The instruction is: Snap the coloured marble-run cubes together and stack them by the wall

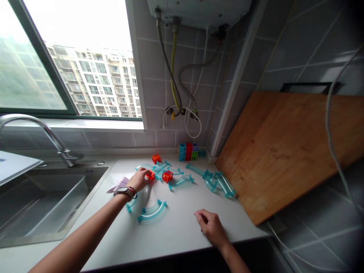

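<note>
My left hand [138,180], with a watch on its wrist, reaches across the white counter [176,231] and grips a small red cube [150,175]. Two more red cubes lie close by, one [167,176] just to the right and one [156,158] farther back. Clear teal curved track pieces [152,211] are scattered around them, with straight teal tubes [223,184] to the right. My right hand [210,225] rests on the counter near its front edge, fingers loosely curled, holding nothing.
A stack of coloured cubes [187,151] stands against the tiled wall. A large wooden board [290,151] leans at the right. A steel sink [42,201] with a tap [36,131] is at the left. Folded pink paper [118,185] lies near the sink.
</note>
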The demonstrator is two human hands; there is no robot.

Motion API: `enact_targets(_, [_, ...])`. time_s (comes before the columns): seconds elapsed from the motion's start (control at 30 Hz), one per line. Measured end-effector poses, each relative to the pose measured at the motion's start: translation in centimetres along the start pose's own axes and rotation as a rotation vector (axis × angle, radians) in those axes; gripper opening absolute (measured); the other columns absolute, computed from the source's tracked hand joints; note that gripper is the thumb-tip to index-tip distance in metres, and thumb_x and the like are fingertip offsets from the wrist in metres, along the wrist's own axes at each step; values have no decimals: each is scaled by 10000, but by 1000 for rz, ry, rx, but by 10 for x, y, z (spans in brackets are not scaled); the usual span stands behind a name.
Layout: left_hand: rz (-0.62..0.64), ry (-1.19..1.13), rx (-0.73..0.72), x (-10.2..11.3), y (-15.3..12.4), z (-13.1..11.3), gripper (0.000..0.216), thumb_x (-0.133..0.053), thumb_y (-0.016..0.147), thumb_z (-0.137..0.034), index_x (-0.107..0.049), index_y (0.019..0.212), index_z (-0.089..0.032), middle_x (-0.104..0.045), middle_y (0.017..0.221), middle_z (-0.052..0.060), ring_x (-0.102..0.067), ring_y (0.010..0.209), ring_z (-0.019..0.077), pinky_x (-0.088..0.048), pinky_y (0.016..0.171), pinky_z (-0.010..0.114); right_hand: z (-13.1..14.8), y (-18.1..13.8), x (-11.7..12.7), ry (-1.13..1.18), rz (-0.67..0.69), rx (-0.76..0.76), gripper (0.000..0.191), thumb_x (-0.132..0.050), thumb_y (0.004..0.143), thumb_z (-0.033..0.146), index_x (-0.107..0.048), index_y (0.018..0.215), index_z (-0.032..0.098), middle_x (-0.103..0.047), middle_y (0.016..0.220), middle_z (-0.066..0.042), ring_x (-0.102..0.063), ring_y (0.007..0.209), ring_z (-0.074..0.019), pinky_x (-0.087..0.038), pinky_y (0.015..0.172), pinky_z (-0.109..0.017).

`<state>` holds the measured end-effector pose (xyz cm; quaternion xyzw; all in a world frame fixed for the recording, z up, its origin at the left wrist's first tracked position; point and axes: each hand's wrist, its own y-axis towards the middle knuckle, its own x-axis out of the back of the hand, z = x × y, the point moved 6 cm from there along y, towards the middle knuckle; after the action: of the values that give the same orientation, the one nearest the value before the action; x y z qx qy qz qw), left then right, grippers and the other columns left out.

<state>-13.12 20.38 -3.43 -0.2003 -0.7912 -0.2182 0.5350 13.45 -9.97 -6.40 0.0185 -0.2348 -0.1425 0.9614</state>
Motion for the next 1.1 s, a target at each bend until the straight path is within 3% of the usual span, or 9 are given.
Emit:
enact_targets(0.13, [8, -66, -36, -4, -4, -6, 259, -660, 994, -369, -672, 1127, -147, -693, 1112, 78, -683, 976, 222, -583, 883, 430, 18, 24, -13, -4, 72, 56, 369, -532, 1010, 436, -769, 878, 186, -657, 634, -12, -632, 584, -182, -454, 587, -280])
enact_targets(0.3, [-58, -121, -48, -10, -16, -10, 306, -592, 1026, -391, -651, 1210, -154, -682, 1158, 95, -683, 969, 222, -574, 883, 429, 70, 87, -47, -144, 64, 365, 167, -608, 956, 233, -771, 966, 204, -719, 954, -63, -669, 922, -220, -532, 827, -326])
enact_targets(0.4, [-93, -112, -69, -13, -20, -14, 304, -566, 1023, -395, -689, 1216, -195, -670, 1211, 111, -667, 1054, 258, -544, 941, 441, 87, 126, -71, -265, 55, 525, 217, -679, 894, 175, -752, 1095, 210, -688, 1133, -91, -623, 1108, -254, -520, 997, -391])
enact_targets(0.57, [-109, -76, -94, -14, -23, -24, 278, -629, 964, -487, -768, 1115, -300, -688, 1114, 88, -682, 1010, 290, -548, 902, 400, 75, 168, -90, -371, 17, 541, 399, -724, 855, 156, -687, 1250, 207, -638, 1262, -126, -582, 1193, -299, -534, 1013, -435])
enact_targets(0.67, [-112, -80, -98, -12, -24, -31, 294, -596, 981, -523, -766, 1016, -285, -663, 1150, 83, -706, 938, 257, -566, 870, 371, 61, 177, -88, -362, -23, 527, 492, -698, 855, 104, -639, 1328, 224, -626, 1246, -128, -583, 1169, -305, -543, 1009, -452])
enact_targets(0.8, [-138, -107, -106, -6, -25, -38, 312, -556, 1007, -542, -707, 1081, -280, -629, 1232, 81, -705, 995, 262, -574, 914, 395, 45, 181, -84, -334, -63, 480, 561, -700, 832, 63, -603, 1360, 223, -605, 1212, -126, -599, 1127, -303, -560, 1004, -459])
enact_targets(0.97, [-186, -179, -159, 8, -26, -50, 265, -558, 1020, -479, -665, 1088, -245, -558, 1334, 114, -672, 1121, 289, -567, 985, 455, 34, 186, -84, -291, -88, 424, 578, -723, 790, 46, -604, 1331, 215, -581, 1159, -110, -623, 1091, -290, -583, 982, -437])
enact_targets(1.1, [-209, -271, -218, 17, -27, -58, 209, -596, 1008, -427, -657, 1035, -229, -498, 1469, 126, -653, 1205, 294, -571, 1011, 445, 28, 190, -79, -260, -163, 353, 456, -756, 785, 121, -661, 1216, 234, -527, 1131, -84, -649, 1015, -259, -610, 924, -401])
